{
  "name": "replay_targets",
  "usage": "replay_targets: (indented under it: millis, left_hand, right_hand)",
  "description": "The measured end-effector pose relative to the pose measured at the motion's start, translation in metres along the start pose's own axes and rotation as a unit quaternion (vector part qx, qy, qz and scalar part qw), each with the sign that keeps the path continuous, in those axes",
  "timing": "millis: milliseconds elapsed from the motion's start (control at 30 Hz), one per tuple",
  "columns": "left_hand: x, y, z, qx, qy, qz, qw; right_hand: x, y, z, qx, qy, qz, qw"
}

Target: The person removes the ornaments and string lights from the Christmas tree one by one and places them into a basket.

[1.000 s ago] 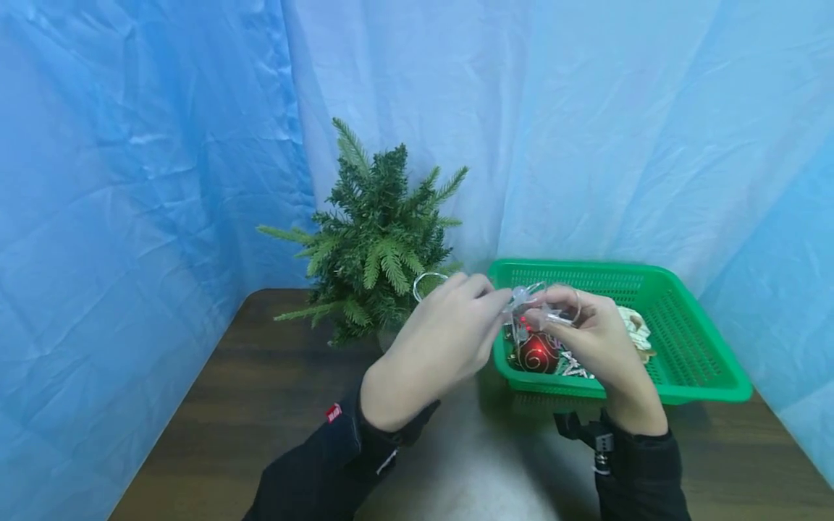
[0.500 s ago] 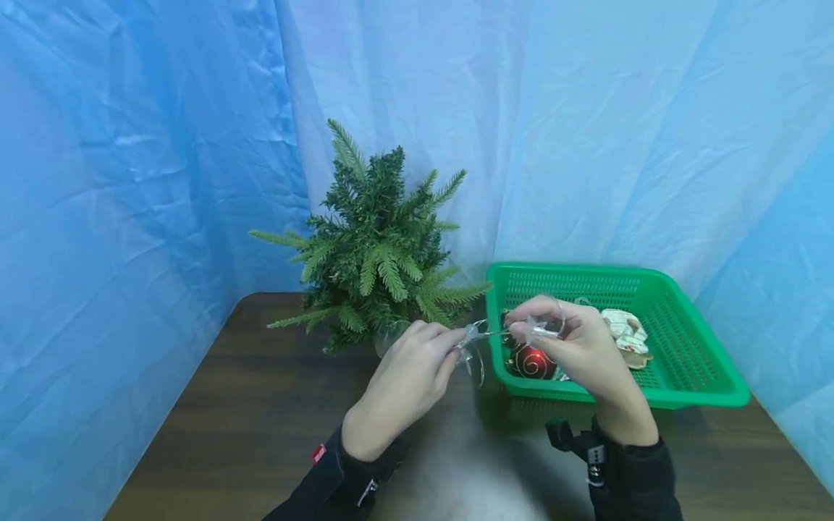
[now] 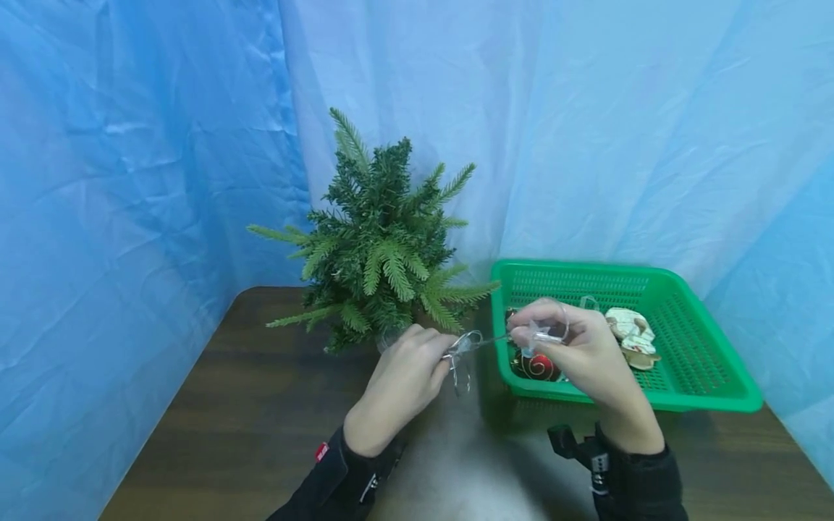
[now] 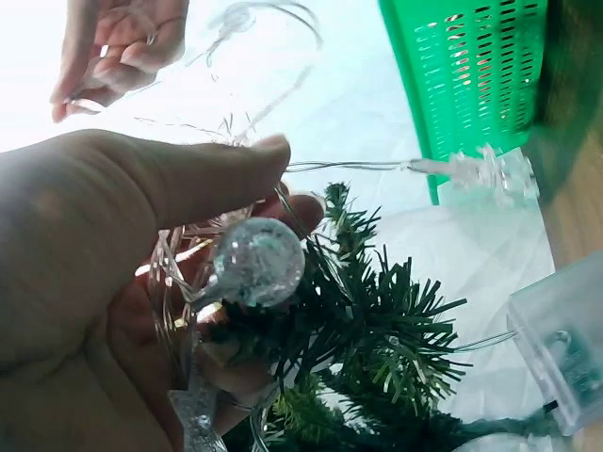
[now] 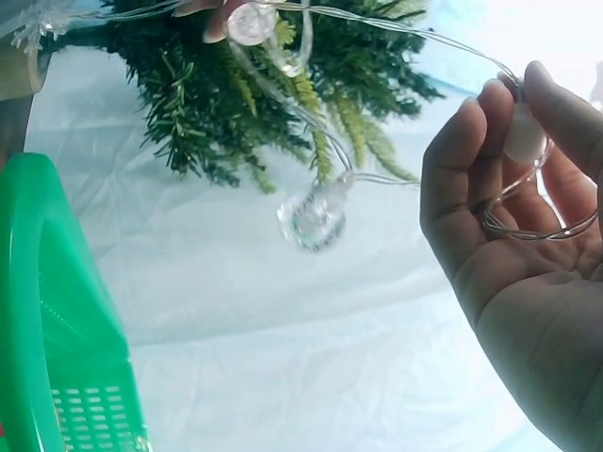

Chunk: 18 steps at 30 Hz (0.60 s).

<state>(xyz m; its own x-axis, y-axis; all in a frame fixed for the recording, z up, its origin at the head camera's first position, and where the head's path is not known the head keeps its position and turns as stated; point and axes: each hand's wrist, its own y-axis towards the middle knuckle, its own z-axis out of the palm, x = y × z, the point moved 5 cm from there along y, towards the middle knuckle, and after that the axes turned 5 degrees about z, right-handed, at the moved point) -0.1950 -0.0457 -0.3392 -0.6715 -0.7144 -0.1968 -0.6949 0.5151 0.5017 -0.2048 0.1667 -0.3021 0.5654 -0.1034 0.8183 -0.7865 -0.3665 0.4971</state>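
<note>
My left hand (image 3: pixel 405 383) grips a coiled bundle of clear string lights (image 4: pixel 259 264), thumb pressed over the thin wires. Round and star-shaped bulbs show among the coils in the left wrist view. My right hand (image 3: pixel 589 354) pinches the wire beside a small round bulb (image 5: pixel 525 137) between thumb and fingertips, and a loop of wire lies across that palm. One stretch of wire runs between both hands, while other loops hang below the left fingers. A clear battery box (image 4: pixel 565 348) hangs at the right of the left wrist view.
A small artificial fir tree (image 3: pixel 384 239) stands just beyond my left hand. Right of it, a green basket (image 3: pixel 710 340) holds a red swirl-patterned bauble (image 3: pixel 541 367) and a cream-coloured ornament (image 3: pixel 630 329). Blue curtains (image 3: pixel 586 130) enclose the dark wooden table (image 3: pixel 247 405).
My left hand has drawn left and down, away from my right hand, with the bundle. The wire between the hands has lengthened; the right hand has hardly moved.
</note>
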Motion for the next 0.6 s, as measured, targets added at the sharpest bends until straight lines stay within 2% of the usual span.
replay_targets:
  millis: [200, 500, 600]
  left_hand:
    - [-0.0013, -0.0004, 0.0035, 0.012, 0.01, 0.0, 0.9999]
    - [0.0039, -0.0019, -0.0022, -0.005, 0.019, -0.014, 0.9997]
    - [0.0057, -0.0011, -0.0031, -0.003, 0.018, -0.02, 0.9996]
  right_hand:
    - [-0.0005, -0.0005, 0.002, 0.004, -0.015, 0.012, 0.9998]
    - [-0.002, 0.0013, 0.0002, -0.009, -0.009, -0.005, 0.9999]
    - [-0.0051, 0.0019, -0.0004, -0.007, -0.017, 0.003, 0.9998]
